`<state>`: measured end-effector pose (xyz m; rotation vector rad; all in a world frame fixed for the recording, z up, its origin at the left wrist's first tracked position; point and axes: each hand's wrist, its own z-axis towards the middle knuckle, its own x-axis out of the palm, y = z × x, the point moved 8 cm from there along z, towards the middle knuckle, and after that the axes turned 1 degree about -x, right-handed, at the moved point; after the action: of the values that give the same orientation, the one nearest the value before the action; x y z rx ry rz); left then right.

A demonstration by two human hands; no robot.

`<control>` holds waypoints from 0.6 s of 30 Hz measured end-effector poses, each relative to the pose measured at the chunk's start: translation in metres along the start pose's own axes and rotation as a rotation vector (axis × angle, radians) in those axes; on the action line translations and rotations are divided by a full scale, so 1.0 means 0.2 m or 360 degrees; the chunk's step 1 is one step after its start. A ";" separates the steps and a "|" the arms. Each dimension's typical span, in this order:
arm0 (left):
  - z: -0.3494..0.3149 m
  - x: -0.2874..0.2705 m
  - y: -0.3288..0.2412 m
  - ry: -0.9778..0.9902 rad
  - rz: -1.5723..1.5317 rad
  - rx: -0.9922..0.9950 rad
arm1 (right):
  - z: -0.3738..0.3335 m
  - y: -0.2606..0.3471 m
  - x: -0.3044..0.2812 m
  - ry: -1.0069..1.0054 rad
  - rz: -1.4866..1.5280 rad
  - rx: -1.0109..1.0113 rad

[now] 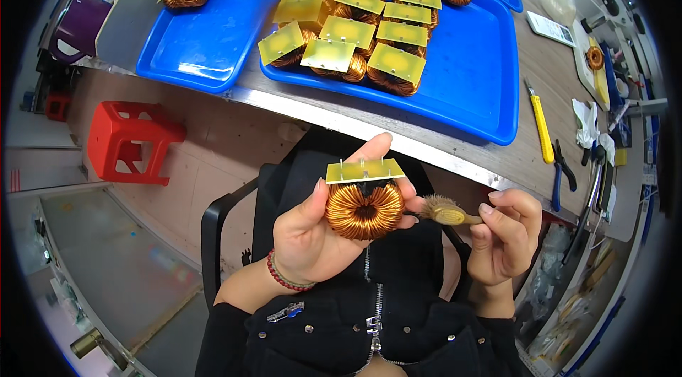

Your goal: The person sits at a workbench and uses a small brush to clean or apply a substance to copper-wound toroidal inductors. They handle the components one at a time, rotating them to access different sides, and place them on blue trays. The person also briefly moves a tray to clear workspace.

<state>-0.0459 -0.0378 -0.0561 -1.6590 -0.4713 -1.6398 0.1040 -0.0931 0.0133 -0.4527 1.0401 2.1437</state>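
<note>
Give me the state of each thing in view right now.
Left hand: holds the coil.
Coil: raised, yellow board on top.
Right hand: grips the brush.
Brush: bristles beside the coil.
Trays: loaded with coils.
Knife: lying on the bench.
Stool: upright, unoccupied.

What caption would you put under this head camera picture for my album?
Left hand holds a copper coil with a yellow board, right hand holds a small brush beside it, above blue trays of more coils.
</note>
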 end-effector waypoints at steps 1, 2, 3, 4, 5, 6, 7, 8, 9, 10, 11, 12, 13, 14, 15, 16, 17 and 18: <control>0.00 0.00 0.00 -0.0011 0.0000 0.0000 | 0.00 0.00 0.00 0.0005 0.0003 0.0009; 0.00 0.00 0.00 -0.0023 0.0000 0.0000 | 0.00 0.00 0.00 -0.0005 0.0005 -0.0001; 0.00 0.00 0.00 -0.0034 0.0000 0.0000 | 0.00 0.00 0.00 -0.0015 0.0007 -0.0011; 0.00 0.00 0.00 -0.0077 0.0015 -0.0008 | 0.00 -0.01 0.00 -0.0025 0.0008 -0.0021; -0.01 0.00 0.00 -0.0120 0.0031 -0.0016 | 0.00 -0.01 0.01 -0.0021 0.0012 -0.0012; -0.01 0.00 0.01 -0.0162 0.0046 -0.0023 | 0.00 -0.01 0.01 -0.0017 0.0017 -0.0004; -0.01 0.00 0.01 -0.0165 0.0040 -0.0023 | -0.01 -0.01 0.01 -0.0013 0.0021 0.0004; -0.01 0.00 0.01 -0.0169 0.0033 -0.0022 | -0.01 -0.01 0.01 -0.0017 0.0022 -0.0001; -0.01 0.00 0.01 -0.0172 0.0027 -0.0022 | -0.01 -0.02 0.02 -0.0022 0.0022 -0.0006; -0.01 0.00 0.01 -0.0185 0.0025 -0.0032 | -0.01 -0.02 0.02 -0.0027 0.0023 -0.0010; -0.01 0.00 0.01 -0.0197 0.0022 -0.0043 | -0.01 -0.02 0.02 -0.0021 0.0029 0.0002; -0.02 0.00 0.01 -0.0210 0.0020 -0.0054 | -0.01 -0.02 0.02 -0.0016 0.0035 0.0014; -0.02 0.00 0.01 -0.0246 0.0014 -0.0049 | -0.01 -0.03 0.03 -0.0010 0.0042 0.0026; -0.02 0.00 0.01 -0.0281 0.0007 -0.0044 | -0.01 -0.03 0.03 -0.0009 0.0044 0.0014; -0.02 -0.01 0.01 -0.0316 0.0001 -0.0039 | 0.00 -0.03 0.03 -0.0009 0.0045 0.0002; -0.02 -0.01 0.01 -0.0298 0.0042 -0.0027 | 0.00 -0.03 0.03 -0.0010 0.0046 -0.0010; -0.02 -0.01 0.01 -0.0279 0.0083 -0.0016 | 0.00 -0.03 0.04 -0.0001 0.0071 0.0003; -0.02 -0.01 0.01 -0.0261 0.0124 -0.0005 | 0.01 -0.02 0.05 0.0008 0.0094 0.0017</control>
<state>-0.0485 -0.0417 -0.0589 -1.8000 -0.4785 -1.4564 0.1006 -0.0865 0.0069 -0.4274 1.0797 2.1891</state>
